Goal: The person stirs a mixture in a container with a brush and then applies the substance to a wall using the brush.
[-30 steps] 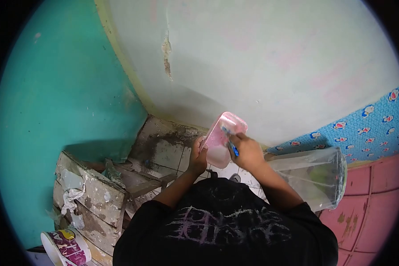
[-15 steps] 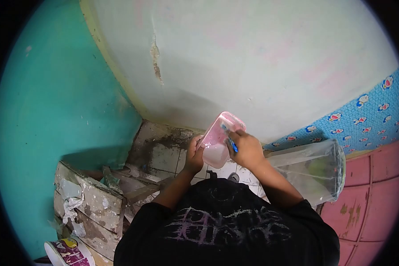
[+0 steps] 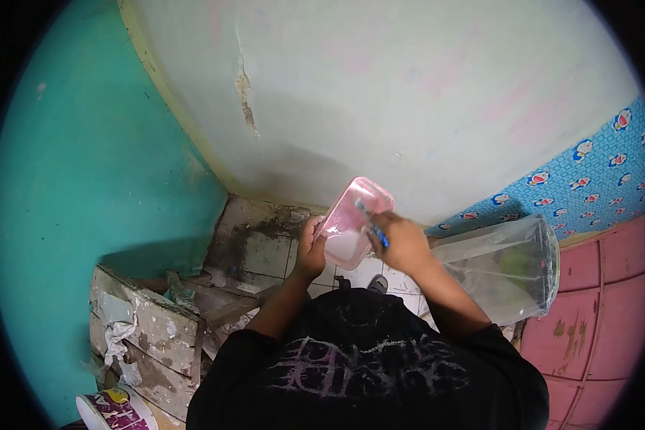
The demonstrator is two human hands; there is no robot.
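A pink plastic tray (image 3: pixel 346 213) with rounded corners is held up in front of my body, tilted. White paint-like liquid (image 3: pixel 344 247) pools in its lower end. My left hand (image 3: pixel 311 249) grips the tray's left side, the thumb over the rim. In my right hand (image 3: pixel 406 244) is a brush (image 3: pixel 380 236) with a blue handle, its pale head inside the tray near the upper part. Motion blurs the brush and the right fingers somewhat.
Ahead rises a pale wall (image 3: pixel 380 93) with a chipped crack; a teal wall (image 3: pixel 100 158) stands left. A worn wooden drawer unit (image 3: pixel 150 330) and a paint bucket (image 3: pixel 122 410) sit lower left. A plastic-covered round container (image 3: pixel 505 269) is at right, near pink panels (image 3: pixel 580 287).
The right hand and brush have shifted slightly, with the handle turned a little and more blurred. The tray stays in the left hand. The whole view has moved slightly.
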